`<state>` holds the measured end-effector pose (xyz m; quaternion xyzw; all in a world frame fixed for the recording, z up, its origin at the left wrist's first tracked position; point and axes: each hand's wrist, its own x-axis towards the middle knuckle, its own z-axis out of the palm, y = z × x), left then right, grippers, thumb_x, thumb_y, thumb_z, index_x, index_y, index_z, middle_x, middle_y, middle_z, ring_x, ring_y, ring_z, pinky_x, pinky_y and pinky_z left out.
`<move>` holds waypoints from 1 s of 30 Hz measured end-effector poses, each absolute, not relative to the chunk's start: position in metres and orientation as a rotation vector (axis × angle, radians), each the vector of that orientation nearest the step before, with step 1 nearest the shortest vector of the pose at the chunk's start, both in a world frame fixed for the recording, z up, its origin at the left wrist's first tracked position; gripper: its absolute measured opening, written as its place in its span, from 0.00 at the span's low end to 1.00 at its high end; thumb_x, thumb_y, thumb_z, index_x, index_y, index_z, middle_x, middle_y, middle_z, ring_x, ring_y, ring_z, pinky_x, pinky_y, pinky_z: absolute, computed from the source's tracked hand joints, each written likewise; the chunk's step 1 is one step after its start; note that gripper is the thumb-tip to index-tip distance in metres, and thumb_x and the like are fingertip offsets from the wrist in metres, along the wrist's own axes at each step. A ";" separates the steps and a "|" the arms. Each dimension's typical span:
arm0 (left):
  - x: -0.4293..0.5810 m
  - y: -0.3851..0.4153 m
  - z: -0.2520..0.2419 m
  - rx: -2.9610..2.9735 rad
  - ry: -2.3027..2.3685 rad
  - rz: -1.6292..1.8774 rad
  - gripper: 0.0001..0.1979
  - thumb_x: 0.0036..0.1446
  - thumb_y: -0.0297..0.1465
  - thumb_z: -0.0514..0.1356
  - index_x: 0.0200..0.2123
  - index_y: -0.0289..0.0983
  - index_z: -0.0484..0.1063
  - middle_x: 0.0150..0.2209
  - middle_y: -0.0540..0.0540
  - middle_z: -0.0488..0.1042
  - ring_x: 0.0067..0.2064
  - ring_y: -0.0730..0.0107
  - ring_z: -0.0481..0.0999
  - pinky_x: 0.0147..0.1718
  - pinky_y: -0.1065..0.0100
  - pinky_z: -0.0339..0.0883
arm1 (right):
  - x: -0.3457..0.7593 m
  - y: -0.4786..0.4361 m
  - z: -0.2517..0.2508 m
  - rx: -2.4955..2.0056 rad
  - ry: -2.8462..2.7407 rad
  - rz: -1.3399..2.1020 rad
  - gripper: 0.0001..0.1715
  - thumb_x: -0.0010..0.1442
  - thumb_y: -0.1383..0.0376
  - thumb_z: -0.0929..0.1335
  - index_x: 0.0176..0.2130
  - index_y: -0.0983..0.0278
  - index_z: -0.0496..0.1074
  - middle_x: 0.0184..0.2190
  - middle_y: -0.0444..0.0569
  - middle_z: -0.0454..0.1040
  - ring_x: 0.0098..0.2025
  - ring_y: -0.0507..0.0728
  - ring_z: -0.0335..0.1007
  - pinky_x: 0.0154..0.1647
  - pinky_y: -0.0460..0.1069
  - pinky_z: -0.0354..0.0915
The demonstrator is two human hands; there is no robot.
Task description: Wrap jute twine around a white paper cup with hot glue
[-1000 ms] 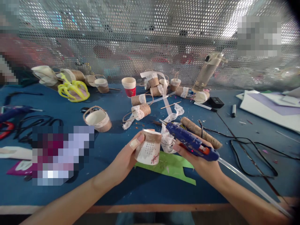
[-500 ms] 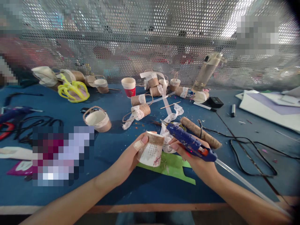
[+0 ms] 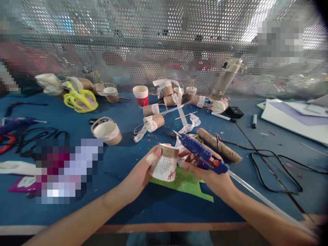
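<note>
A white paper cup [image 3: 164,168] with printed characters and a brown band of twine near its upper end is gripped by my left hand [image 3: 148,164], thumb on the twine. My right hand [image 3: 205,171] is wrapped round a blue glue gun [image 3: 203,153], with a long clear glue stick [image 3: 256,193] coming out of its back. The gun's nozzle points up and left, above and to the right of the cup, apart from it. Behind the hands lies white lace ribbon [image 3: 191,126]. Under them is a green sheet [image 3: 189,186].
A roll of twine [image 3: 222,147] and a black cord [image 3: 276,152] lie at right. Small twine-wrapped baskets, one of them a cup with a handle [image 3: 109,132], stand about the table. A red-and-white cup [image 3: 140,96] and a bottle [image 3: 225,78] are at the back, before a perforated metal panel [image 3: 143,51].
My right hand has shifted slightly left with the glue gun, and its fingers now come nearer the cup. My left hand and the cup stay nearly still.
</note>
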<state>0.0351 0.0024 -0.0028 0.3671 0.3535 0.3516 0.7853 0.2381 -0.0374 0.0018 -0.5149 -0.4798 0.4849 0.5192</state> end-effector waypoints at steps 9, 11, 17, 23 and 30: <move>0.035 0.004 0.000 0.833 0.789 0.768 0.15 0.64 0.42 0.58 0.49 0.44 0.74 0.43 0.51 0.82 0.42 0.65 0.79 0.39 0.70 0.70 | 0.239 -0.037 0.004 -1.221 -1.121 1.251 0.15 0.50 0.63 0.79 0.27 0.63 0.70 0.25 0.40 0.73 0.21 0.47 0.63 0.19 0.43 0.64; 0.035 0.004 0.001 0.841 0.807 0.777 0.15 0.64 0.42 0.58 0.50 0.43 0.73 0.44 0.50 0.81 0.44 0.64 0.79 0.39 0.69 0.70 | 0.239 -0.037 0.004 -1.194 -1.095 1.286 0.16 0.49 0.62 0.79 0.27 0.63 0.69 0.26 0.40 0.74 0.21 0.47 0.64 0.20 0.44 0.66; 0.034 0.004 0.002 0.874 0.819 0.841 0.13 0.64 0.40 0.59 0.49 0.44 0.73 0.46 0.50 0.81 0.46 0.62 0.79 0.41 0.68 0.70 | 0.244 -0.037 0.000 -1.086 -1.054 1.390 0.15 0.52 0.64 0.78 0.28 0.61 0.69 0.28 0.40 0.74 0.25 0.48 0.68 0.23 0.43 0.68; 0.033 0.004 0.001 0.860 0.791 0.844 0.18 0.64 0.39 0.60 0.56 0.47 0.71 0.49 0.49 0.79 0.49 0.62 0.78 0.42 0.69 0.71 | 0.247 -0.035 -0.005 -1.061 -1.008 1.415 0.14 0.54 0.64 0.77 0.29 0.61 0.69 0.29 0.41 0.73 0.26 0.49 0.68 0.22 0.44 0.66; 0.029 0.001 0.000 0.877 0.779 0.803 0.20 0.64 0.38 0.60 0.59 0.48 0.69 0.53 0.48 0.77 0.52 0.59 0.76 0.43 0.68 0.70 | 0.247 -0.035 0.003 -1.137 -1.006 1.433 0.14 0.55 0.63 0.76 0.28 0.61 0.67 0.28 0.42 0.71 0.26 0.50 0.66 0.24 0.47 0.64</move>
